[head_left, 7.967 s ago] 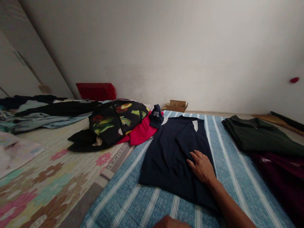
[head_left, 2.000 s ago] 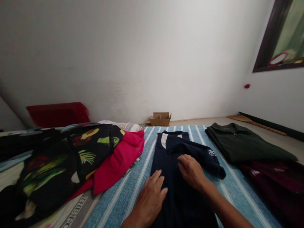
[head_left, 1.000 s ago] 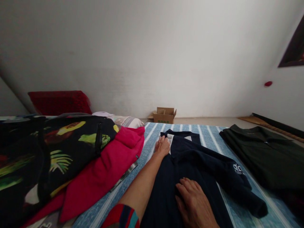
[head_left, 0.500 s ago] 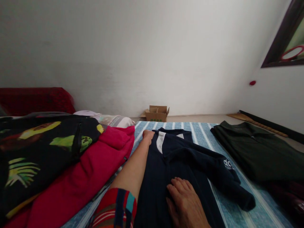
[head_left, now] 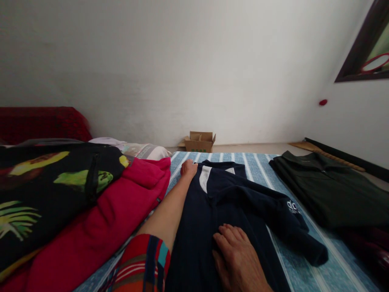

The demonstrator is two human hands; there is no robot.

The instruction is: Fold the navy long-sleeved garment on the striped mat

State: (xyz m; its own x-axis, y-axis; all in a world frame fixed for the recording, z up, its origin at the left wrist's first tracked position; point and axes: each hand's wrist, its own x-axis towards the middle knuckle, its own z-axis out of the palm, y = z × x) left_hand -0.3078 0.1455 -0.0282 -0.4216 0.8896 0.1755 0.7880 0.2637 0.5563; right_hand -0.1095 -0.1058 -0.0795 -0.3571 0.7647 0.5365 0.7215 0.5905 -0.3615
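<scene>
A navy blue jacket (head_left: 194, 227) with white shoulder patches lies partly folded on a blue striped bed cover (head_left: 258, 166). One sleeve stretches to the right, with white lettering on it. At the far left shoulder, my left hand (head_left: 188, 167) is closed on the jacket's edge; its fingertips are mostly hidden. My right hand (head_left: 238, 255) rests palm down on the jacket's lower middle, fingers extended and holding nothing.
On the left lie a pink garment (head_left: 121, 207) and a black fruit-print garment (head_left: 60, 194). A dark green folded garment (head_left: 328, 190) lies on the right. Beyond the bed's far edge stands an open cardboard box (head_left: 199, 142) by the wall.
Both hands keep their places on the jacket, which looks the same. The view has shifted slightly.
</scene>
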